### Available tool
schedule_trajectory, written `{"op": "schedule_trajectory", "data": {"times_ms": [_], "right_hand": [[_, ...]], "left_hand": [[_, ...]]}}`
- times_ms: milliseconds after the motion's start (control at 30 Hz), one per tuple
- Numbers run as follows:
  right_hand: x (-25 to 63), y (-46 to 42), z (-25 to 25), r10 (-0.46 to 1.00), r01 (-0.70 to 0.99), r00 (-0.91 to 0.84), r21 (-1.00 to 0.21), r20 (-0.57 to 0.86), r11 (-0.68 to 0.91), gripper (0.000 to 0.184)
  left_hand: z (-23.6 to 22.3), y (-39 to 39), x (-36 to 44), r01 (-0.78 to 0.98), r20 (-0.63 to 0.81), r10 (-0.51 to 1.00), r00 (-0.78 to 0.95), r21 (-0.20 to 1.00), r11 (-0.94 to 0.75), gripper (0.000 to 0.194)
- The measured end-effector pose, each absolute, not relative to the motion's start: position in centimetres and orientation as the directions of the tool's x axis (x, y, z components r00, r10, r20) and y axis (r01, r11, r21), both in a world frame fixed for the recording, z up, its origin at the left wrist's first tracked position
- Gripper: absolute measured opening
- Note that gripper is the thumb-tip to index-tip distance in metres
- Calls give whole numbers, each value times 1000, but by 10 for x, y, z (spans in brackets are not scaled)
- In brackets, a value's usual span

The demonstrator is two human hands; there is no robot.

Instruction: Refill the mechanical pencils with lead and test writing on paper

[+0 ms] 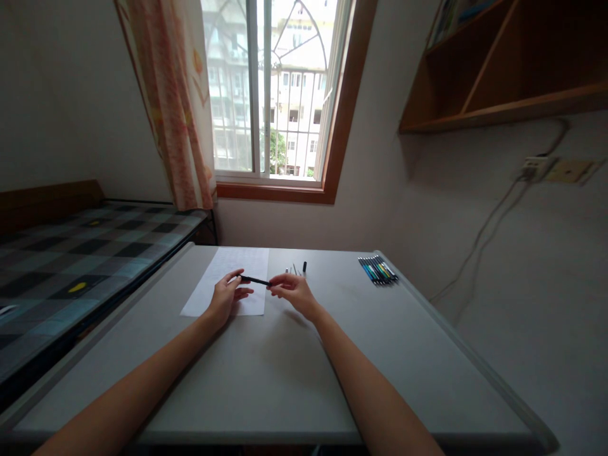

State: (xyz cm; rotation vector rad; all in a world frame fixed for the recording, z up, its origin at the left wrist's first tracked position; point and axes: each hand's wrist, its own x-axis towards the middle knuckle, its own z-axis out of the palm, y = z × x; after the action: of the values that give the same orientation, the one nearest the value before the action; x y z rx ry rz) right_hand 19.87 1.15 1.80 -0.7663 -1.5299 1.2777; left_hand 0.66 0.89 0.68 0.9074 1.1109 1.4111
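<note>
A thin black pen (255,280) is held level between both hands above the grey table (266,367). My left hand (228,294) pinches its left end with thumb and forefinger, the other fingers loosely curled. My right hand (292,291) pinches the right end. Under the left hand lies a white sheet of paper (223,278). Just beyond the right hand lie a few small pen parts (297,268), one a short black cap.
A row of several coloured pens (379,270) lies near the table's far right corner. A bed with a checked cover (71,259) stands at the left. A window and curtain are ahead. A wooden shelf (498,76) hangs on the right wall.
</note>
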Motion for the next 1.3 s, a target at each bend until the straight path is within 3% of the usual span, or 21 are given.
{"op": "schedule_trajectory", "data": {"times_ms": [200,367,567,767,933,1100,1300], "right_hand": [[200,4,26,864,-161,-423,-961,272,223,37],[200,8,23,904,-108,-358,-972,235,209,30],[200,18,9,925,128,-246,-936,291,329,22],[202,18,2,855,422,-316,-747,410,514,10],[207,20,1,829,529,-321,-639,458,558,8],[215,26,5,835,562,-184,-642,519,522,9],[248,39,11,769,646,206,-674,605,357,17]], "left_hand": [[7,9,4,-387,-95,992,-82,921,56,30],[7,9,5,-308,-56,992,-115,951,18,34],[10,6,8,-104,133,984,-117,984,-146,44],[12,3,8,-13,236,969,-74,971,-238,51],[16,-1,11,18,258,966,-10,966,-258,61],[18,-4,13,15,266,964,-22,964,-265,71],[15,-1,8,53,269,963,-3,962,-269,52]]}}
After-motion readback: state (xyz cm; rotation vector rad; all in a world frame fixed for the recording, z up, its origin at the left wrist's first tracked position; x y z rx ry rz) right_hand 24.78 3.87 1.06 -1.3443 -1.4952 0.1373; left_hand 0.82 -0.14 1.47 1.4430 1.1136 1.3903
